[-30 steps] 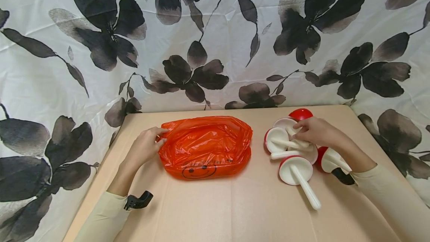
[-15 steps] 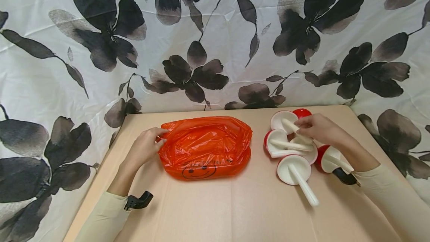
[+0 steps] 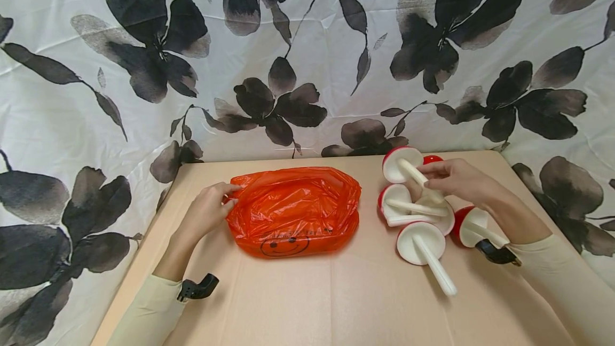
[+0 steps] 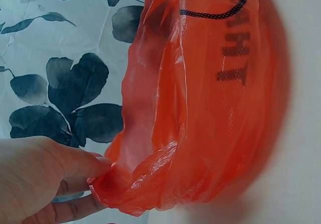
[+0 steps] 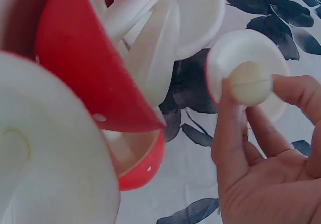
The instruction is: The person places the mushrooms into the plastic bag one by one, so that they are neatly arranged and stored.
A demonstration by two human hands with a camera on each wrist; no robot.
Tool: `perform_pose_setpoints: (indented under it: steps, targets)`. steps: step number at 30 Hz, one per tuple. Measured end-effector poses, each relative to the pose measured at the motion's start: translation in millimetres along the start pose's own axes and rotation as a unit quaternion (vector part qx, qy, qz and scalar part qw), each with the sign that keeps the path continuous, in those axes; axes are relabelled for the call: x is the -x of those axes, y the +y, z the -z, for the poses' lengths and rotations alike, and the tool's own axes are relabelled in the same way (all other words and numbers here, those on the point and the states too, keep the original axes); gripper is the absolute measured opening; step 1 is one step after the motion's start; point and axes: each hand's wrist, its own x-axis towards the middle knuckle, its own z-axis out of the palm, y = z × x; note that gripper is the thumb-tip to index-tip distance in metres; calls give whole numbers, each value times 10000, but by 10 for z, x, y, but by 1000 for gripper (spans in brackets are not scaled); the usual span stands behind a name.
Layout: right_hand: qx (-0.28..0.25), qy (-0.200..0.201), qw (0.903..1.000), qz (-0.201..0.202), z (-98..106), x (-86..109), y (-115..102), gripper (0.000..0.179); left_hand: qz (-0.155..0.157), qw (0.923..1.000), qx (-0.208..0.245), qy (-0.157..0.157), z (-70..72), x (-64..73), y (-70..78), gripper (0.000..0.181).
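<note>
A left hand (image 3: 210,206) clamps one end of a red bag (image 3: 293,210) while the right hand (image 3: 458,180) pinches a mushroom (image 3: 407,165) by its stem.
In the head view, the bag lies left of centre on the table (image 3: 288,303); at right, the held mushroom slants toward the far left, its cap apparently raised. The other mushrooms (image 3: 420,243) cluster near and beside it, most showing pale undersides, probably because their rounded caps settle downward. In the left wrist view, thumb and fingers nip the bag's rim between them, a hold that seems meant to steady the thin plastic and its mouth. In the right wrist view, thumb and fingertips are clamped around the stem's blunt end, cap pointing away; the slim stem likely suits a pinch better than the broad cap.
</note>
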Motion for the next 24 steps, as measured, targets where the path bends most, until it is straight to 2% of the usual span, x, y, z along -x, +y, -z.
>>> perform_pose_setpoints:
  steps: [5,11,19,24]
  targets:
    - [-654,-109,9975,235,20,43,-26,55,-3,10000,-8,-2,2,-4,0,31]
    - [-1295,-240,9894,607,10,66,-96,55,6,10000,27,-25,10,-11,2,31]
    - [-1668,-371,9822,785,-3,93,-186,54,-30,10000,28,-18,19,-14,-1,30]
    - [-1942,-514,9757,874,-16,93,-200,46,-35,10000,42,-17,24,-13,-6,31]
